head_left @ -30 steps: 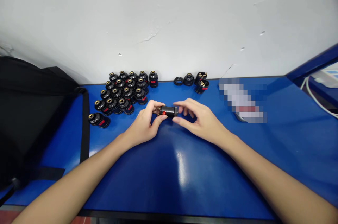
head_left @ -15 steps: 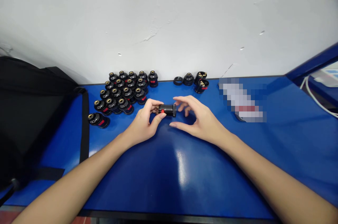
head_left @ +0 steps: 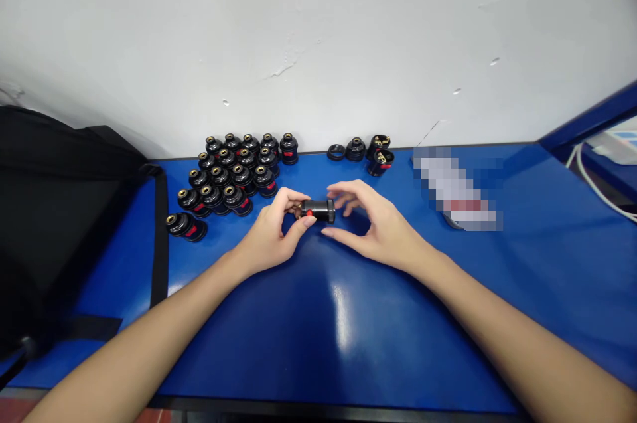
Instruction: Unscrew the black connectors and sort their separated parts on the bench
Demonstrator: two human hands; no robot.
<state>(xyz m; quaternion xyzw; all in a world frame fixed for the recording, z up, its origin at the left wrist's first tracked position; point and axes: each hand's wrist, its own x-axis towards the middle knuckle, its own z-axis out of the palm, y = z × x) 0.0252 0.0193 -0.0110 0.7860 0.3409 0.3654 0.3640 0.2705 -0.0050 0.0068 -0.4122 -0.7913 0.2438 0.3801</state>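
A black lamp holder (head_left: 319,211) with a red knob lies sideways in my left hand (head_left: 275,229), pinched between thumb and fingers. Its ringed end points right. My right hand (head_left: 374,221) is beside that end, thumb and fingers apart in a curve, holding nothing; whether a fingertip touches the ring I cannot tell. Beyond it are a loose black ring (head_left: 336,153), a black cap (head_left: 355,149) and two open lamp holder shells (head_left: 381,163) with brass contacts inside.
Several assembled lamp holders (head_left: 226,176) stand in rows at the left, one (head_left: 186,226) nearest me. A black bag (head_left: 54,210) with straps covers the table's left side. A blurred-out flat object (head_left: 455,190) lies at the right. The white wall (head_left: 318,44) borders the blue table (head_left: 298,337).
The lamp holder has shifted slightly to the right in my left hand, and its ringed end has turned a little. My right hand has barely moved and stays apart.
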